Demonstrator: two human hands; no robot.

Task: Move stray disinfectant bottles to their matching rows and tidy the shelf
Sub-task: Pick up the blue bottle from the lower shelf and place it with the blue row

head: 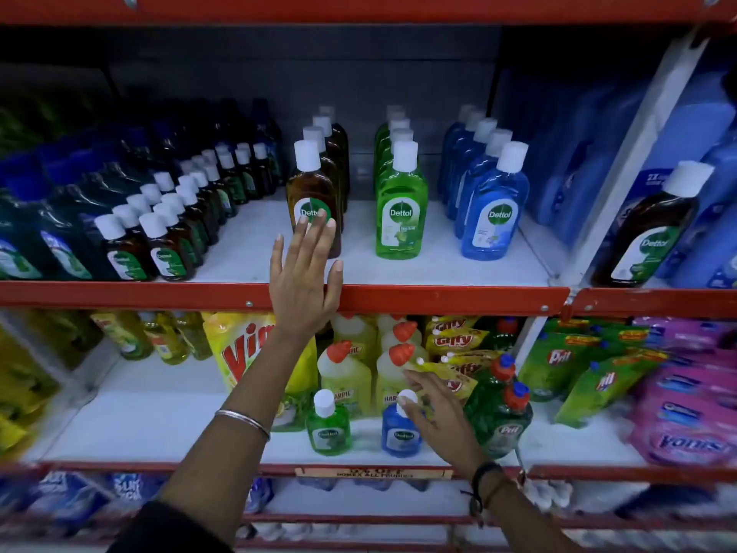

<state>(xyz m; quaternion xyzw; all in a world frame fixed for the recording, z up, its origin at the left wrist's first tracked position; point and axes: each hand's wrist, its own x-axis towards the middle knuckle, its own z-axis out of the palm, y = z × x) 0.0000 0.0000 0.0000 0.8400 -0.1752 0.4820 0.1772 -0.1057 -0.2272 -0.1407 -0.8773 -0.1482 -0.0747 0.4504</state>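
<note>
Your right hand point(438, 417), fingers spread and gripping nothing, touches the white cap of the small stray blue plastic disinfectant bottle point(401, 431) on the lower shelf. Close around its neck, lift straight, and carry it to the tall blue bottle row point(484, 181) above, while your open left hand point(305, 273) steadies the front brown bottle point(315, 193).

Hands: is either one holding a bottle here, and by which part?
Neither grips yet. The left hand lies open-fingered against the brown bottle; the right hand touches the small blue bottle at its cap.
</note>
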